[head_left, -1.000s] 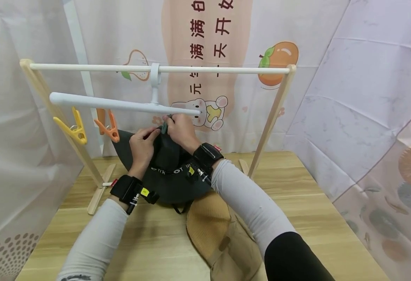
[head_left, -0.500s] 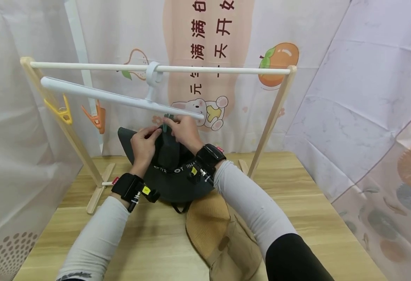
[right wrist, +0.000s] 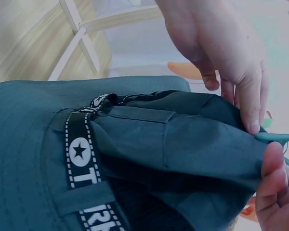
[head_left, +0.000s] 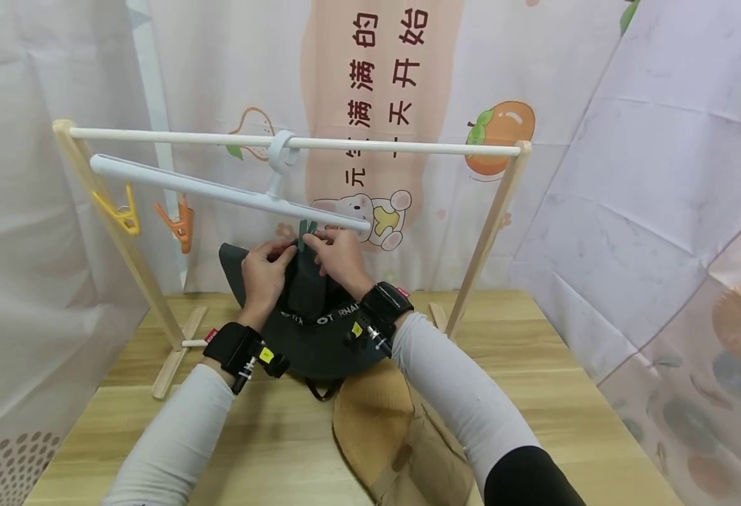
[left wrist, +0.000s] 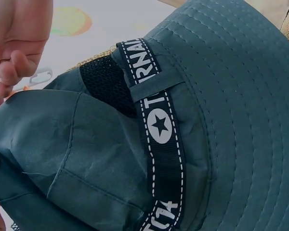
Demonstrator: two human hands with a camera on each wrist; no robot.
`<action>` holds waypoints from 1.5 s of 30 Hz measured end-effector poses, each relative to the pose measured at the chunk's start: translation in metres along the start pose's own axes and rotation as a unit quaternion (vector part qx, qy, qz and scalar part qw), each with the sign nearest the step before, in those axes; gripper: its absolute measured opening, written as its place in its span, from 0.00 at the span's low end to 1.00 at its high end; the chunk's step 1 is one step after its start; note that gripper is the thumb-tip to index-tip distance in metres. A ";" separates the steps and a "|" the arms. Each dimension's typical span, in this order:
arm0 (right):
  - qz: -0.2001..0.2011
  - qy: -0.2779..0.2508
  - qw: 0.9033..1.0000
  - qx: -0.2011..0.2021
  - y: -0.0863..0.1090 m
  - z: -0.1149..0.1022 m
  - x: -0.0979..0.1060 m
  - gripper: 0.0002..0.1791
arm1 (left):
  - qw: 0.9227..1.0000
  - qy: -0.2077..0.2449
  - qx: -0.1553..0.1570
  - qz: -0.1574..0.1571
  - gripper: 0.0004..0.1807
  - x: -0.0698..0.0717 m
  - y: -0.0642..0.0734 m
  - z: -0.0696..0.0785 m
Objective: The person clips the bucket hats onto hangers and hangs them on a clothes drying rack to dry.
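Observation:
A dark green bucket hat (head_left: 329, 351) with a lettered band hangs upright under the white hanger (head_left: 237, 197), its crown pinched upward. At the crown's left side my left hand (head_left: 264, 277) pinches the fabric between thumb and fingers. My right hand (head_left: 340, 258) pinches a green clothes clip (head_left: 306, 230) at the crown's peak, below the hanger's right part. From the right wrist view, the left hand (right wrist: 226, 57) has a fingertip pressed on the crown beside the clip. The left wrist view shows the hat's stitched brim (left wrist: 250, 120) and folded crown; the left hand is mostly out of frame there.
A wooden rack holds the hanger on its white rod (head_left: 396, 146). A yellow clip (head_left: 124, 213) and an orange clip (head_left: 179, 223) hang under the hanger's left part. A tan hat (head_left: 373, 422) lies on the wooden table (head_left: 535, 393), beneath the right forearm.
The hanger has tilted and turned, its right end lower, and the side clips have turned with it. Both hands stay at the crown; the right hand's grip on the clip has shifted slightly.

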State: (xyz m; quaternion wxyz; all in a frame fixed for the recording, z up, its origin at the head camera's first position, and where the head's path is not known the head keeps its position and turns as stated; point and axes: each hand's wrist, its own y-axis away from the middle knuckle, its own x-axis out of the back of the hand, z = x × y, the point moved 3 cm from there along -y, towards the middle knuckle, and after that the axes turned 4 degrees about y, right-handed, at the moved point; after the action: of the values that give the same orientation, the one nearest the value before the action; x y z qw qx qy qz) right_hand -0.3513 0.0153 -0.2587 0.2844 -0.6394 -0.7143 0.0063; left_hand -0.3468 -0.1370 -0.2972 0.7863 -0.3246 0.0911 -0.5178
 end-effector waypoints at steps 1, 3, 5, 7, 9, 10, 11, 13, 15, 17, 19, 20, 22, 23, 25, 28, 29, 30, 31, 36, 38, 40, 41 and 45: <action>-0.002 0.002 1.000 -0.003 0.001 0.002 0.001 0.17 | 1.000 0.001 0.001 -0.002 0.12 -0.001 0.000 -0.001; -0.005 0.004 1.000 -0.006 0.002 0.007 0.003 0.18 | 1.000 0.001 0.002 -0.002 0.12 -0.004 0.000 -0.002; -0.003 0.004 1.000 -0.007 0.003 0.010 0.005 0.18 | 1.000 0.003 0.002 -0.001 0.12 -0.006 0.000 -0.002; -0.001 -0.001 1.000 -0.005 0.003 0.014 0.007 0.17 | 1.000 0.004 -0.001 -0.001 0.12 -0.006 0.001 -0.002; 0.003 -0.005 1.000 -0.001 0.004 0.018 0.009 0.17 | 1.000 0.011 -0.007 -0.002 0.12 -0.005 0.001 -0.001; 0.004 -0.006 1.000 0.001 0.004 0.019 0.010 0.16 | 1.000 0.015 -0.010 -0.002 0.12 -0.004 0.002 -0.001; 0.005 -0.007 1.000 0.005 0.005 0.021 0.011 0.16 | 1.000 0.018 -0.014 -0.001 0.12 -0.004 0.002 -0.001; 0.006 -0.011 1.000 0.012 0.006 0.023 0.013 0.15 | 0.999 0.025 -0.020 0.003 0.12 -0.002 0.003 -0.001; 0.006 -0.011 1.000 0.019 0.008 0.026 0.016 0.14 | 0.999 0.029 -0.025 0.007 0.12 -0.001 0.005 -0.002; 0.006 -0.014 1.000 0.026 0.010 0.029 0.019 0.13 | 0.999 0.028 -0.031 0.007 0.12 -0.002 0.006 -0.001; 0.006 -0.016 0.999 0.036 0.013 0.031 0.021 0.12 | 0.999 0.026 -0.038 0.008 0.12 -0.002 0.008 -0.001; 0.006 -0.015 0.999 0.044 0.014 0.032 0.022 0.12 | 0.999 0.024 -0.043 0.011 0.12 -0.002 0.009 -0.001; 0.005 -0.015 0.998 0.061 0.016 0.032 0.023 0.11 | 0.998 0.024 -0.051 0.015 0.12 -0.001 0.011 0.000; 0.004 -0.017 0.997 0.070 0.017 0.032 0.024 0.10 | 0.998 0.024 -0.056 0.018 0.12 0.000 0.012 0.001; 0.000 -0.016 0.997 0.082 0.019 0.033 0.025 0.09 | 0.998 0.027 -0.062 0.019 0.11 0.002 0.015 0.001; -0.013 -0.017 0.997 0.078 0.024 0.037 0.026 0.10 | 0.997 0.029 -0.065 0.009 0.11 0.003 0.020 0.001; -0.017 -0.015 0.997 0.073 0.026 0.038 0.027 0.10 | 0.998 0.027 -0.064 0.002 0.11 0.002 0.022 0.001; -0.021 -0.013 0.997 0.067 0.028 0.040 0.028 0.10 | 0.998 0.025 -0.063 -0.005 0.11 0.002 0.025 0.000; -0.025 -0.013 0.998 0.060 0.030 0.042 0.029 0.11 | 0.998 0.023 -0.063 -0.012 0.11 0.002 0.027 0.000; -0.033 -0.002 0.998 0.046 0.038 0.050 0.033 0.11 | 0.997 0.018 -0.058 -0.043 0.11 0.000 0.039 -0.003; -0.041 0.005 0.998 0.044 0.042 0.053 0.033 0.11 | 0.997 0.018 -0.052 -0.049 0.11 0.000 0.045 -0.004; -0.053 0.010 0.998 0.045 0.046 0.054 0.033 0.11 | 0.997 0.015 -0.046 -0.052 0.10 0.000 0.051 -0.006; -0.059 0.012 0.997 0.046 0.049 0.053 0.033 0.11 | 0.998 0.014 -0.043 -0.053 0.10 0.000 0.054 -0.007; -0.076 0.015 0.996 0.047 0.057 0.051 0.032 0.10 | 0.997 0.013 -0.039 -0.063 0.10 -0.001 0.064 -0.010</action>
State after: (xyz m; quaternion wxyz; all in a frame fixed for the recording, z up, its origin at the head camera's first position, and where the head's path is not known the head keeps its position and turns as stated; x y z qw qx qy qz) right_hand -0.3212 0.0733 -0.3099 0.3240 -0.5696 -0.7553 0.0089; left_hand -0.3037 -0.1243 -0.3436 0.7376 -0.3534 0.1005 -0.5665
